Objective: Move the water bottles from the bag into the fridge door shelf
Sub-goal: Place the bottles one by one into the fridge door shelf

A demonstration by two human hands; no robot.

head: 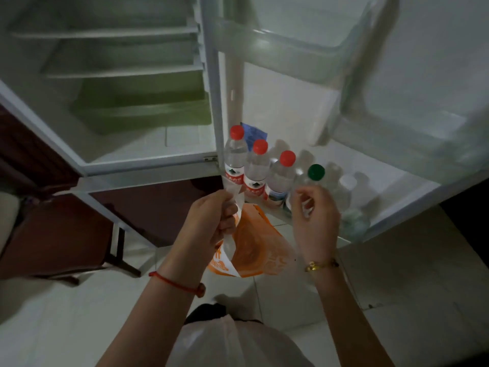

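Note:
Three red-capped water bottles (255,168) stand in a row in the lower fridge door shelf (357,231). Right of them stands a green-capped bottle (316,172). My right hand (315,218) is in front of its body, thumb and fingers curled around it just below the shoulder. My left hand (211,221) is shut on the twisted white handles of an orange and white plastic bag (254,250), which hangs limp below the shelf. What the bag holds is hidden.
More clear bottles, one white-capped (348,181), fill the right part of the door shelf. A blue packet (254,133) sits behind the red caps. The fridge interior (119,72) has bare shelves and a green drawer. A dark chair (66,229) stands at left on the tiled floor.

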